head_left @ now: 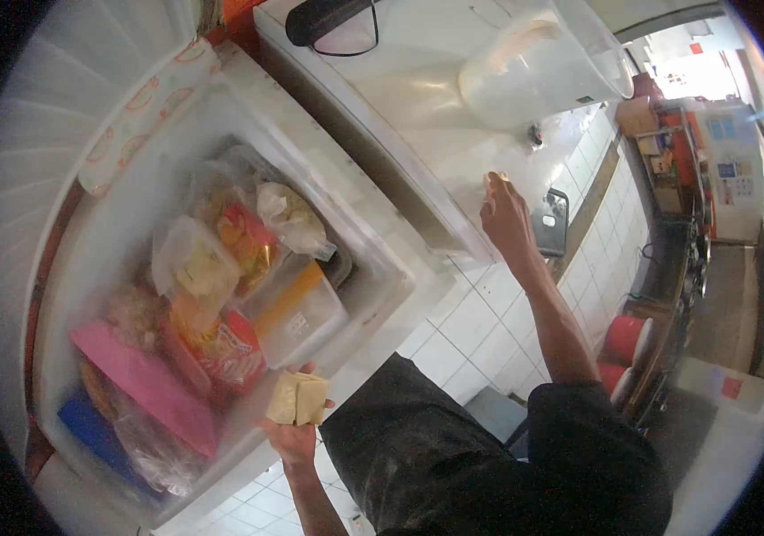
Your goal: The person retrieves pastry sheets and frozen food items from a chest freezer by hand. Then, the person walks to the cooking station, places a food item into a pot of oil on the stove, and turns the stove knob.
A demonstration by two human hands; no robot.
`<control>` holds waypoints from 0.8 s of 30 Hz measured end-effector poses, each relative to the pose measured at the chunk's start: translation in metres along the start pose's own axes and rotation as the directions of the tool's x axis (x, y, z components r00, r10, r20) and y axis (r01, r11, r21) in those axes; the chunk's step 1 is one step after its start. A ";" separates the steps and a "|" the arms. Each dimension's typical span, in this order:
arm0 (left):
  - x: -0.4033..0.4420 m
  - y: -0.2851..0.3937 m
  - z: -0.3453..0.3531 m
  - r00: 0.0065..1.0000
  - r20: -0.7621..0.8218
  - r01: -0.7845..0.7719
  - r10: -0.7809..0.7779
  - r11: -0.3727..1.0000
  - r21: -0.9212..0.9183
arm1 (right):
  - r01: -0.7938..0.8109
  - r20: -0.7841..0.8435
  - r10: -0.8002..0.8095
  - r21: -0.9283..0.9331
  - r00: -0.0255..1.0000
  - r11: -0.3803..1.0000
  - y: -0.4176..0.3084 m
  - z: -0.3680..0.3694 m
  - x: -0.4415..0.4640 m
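My left hand (291,439) is at the near edge of an open chest freezer (382,295), holding a pair of pale yellow square slabs (300,399) on its palm, fingers curled around them. What the slabs are made of does not show. Reaching over the white surface beside the freezer, my right hand (507,214) has its fingers drawn together, with a small pale bit at the tips that I cannot make out. A dark phone-like object (551,221) lies just beside that wrist. Inside the freezer are a pink bag (145,380), a red-and-yellow packet (230,353) and a lidded plastic box (301,313).
A large translucent tub (534,71) stands on the white surface, and a black object with a cord loop (328,18) lies farther back. White floor tiles (467,313) run below. Red round containers (627,341) sit at the right near shelving.
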State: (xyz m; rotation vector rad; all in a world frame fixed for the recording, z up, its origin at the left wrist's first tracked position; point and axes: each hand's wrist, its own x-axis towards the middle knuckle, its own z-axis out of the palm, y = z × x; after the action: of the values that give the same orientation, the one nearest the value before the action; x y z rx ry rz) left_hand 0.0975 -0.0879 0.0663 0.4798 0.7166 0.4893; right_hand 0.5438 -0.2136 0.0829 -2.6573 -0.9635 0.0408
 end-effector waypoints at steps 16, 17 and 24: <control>-0.013 0.004 0.002 0.999 0.001 -0.051 0.051 0.999 -0.009 | 0.010 0.039 -0.015 0.103 0.999 0.995 0.011 -0.005 -0.009; -0.016 0.003 0.000 0.999 0.002 -0.049 0.049 0.999 -0.007 | 0.010 0.039 -0.016 0.136 0.999 0.991 0.012 -0.005 -0.009; -0.019 0.007 -0.007 0.999 -0.024 -0.022 0.022 1.000 0.011 | -0.111 0.079 0.096 0.213 0.992 0.971 0.013 -0.026 -0.017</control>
State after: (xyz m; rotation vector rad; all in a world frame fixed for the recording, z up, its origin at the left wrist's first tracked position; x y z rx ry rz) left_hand 0.0784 -0.0914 0.0745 0.4927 0.7384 0.5127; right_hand 0.5421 -0.2408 0.1025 -2.5148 -0.7900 0.2473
